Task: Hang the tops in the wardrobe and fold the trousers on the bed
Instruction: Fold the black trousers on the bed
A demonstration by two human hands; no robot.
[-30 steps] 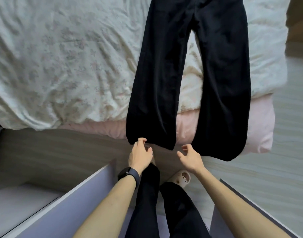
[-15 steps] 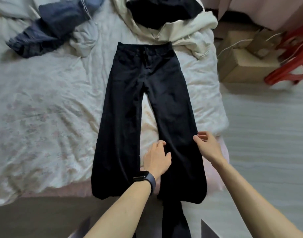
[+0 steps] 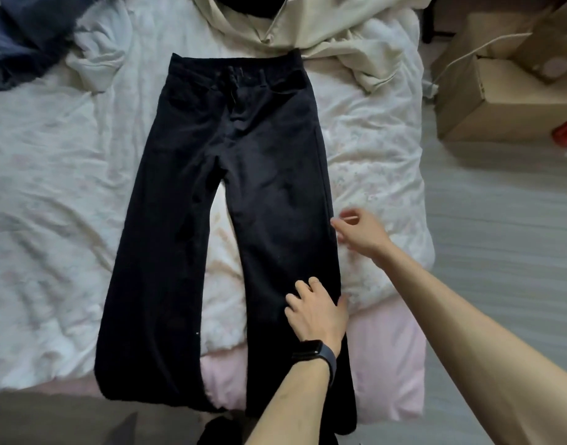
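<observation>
One pair of black trousers [image 3: 243, 187] lies flat on the bed [image 3: 51, 187], both legs running back towards my two hands. My left hand [image 3: 317, 313] rests bent-fingered on one leg with its thumb at the outer seam, and I cannot tell if it pinches cloth. My right hand [image 3: 362, 232], just beyond it, is loosely open and empty at that same seam. Farther ahead lies one beige garment [image 3: 307, 24], far left one dark blue garment [image 3: 15, 43], and right of my right hand two cardboard boxes [image 3: 500, 101].

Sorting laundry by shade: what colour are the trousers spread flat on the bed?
Black, plain with no pattern; the trousers show best in the head view.
</observation>
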